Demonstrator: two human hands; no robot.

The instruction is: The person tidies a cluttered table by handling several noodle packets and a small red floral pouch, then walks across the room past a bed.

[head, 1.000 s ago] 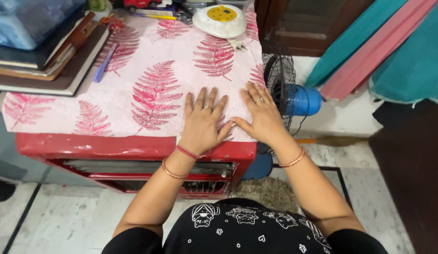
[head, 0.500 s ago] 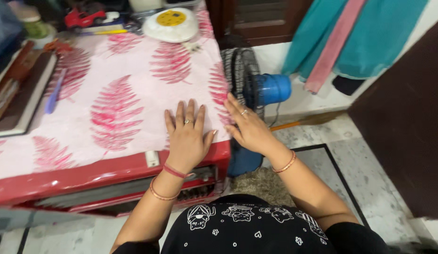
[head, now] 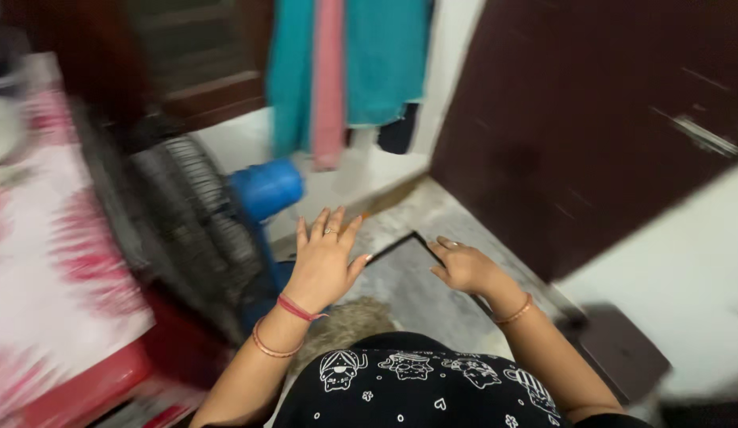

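A blurred view looks down from a person's head. Both hands are raised in the air, holding nothing. The left hand is spread wide open, fingers fanned, palm down, just beside a blue fan with a black wire cage. The right hand is loosely open with curled fingers, over the grey stone floor. At far left is the red table under a pink leaf-print cloth, apart from both hands. Teal and pink fabric hangs behind the fan, beside a dark brown door. The left hand is near enough to the fan that a careless swing could knock the cage or topple it.
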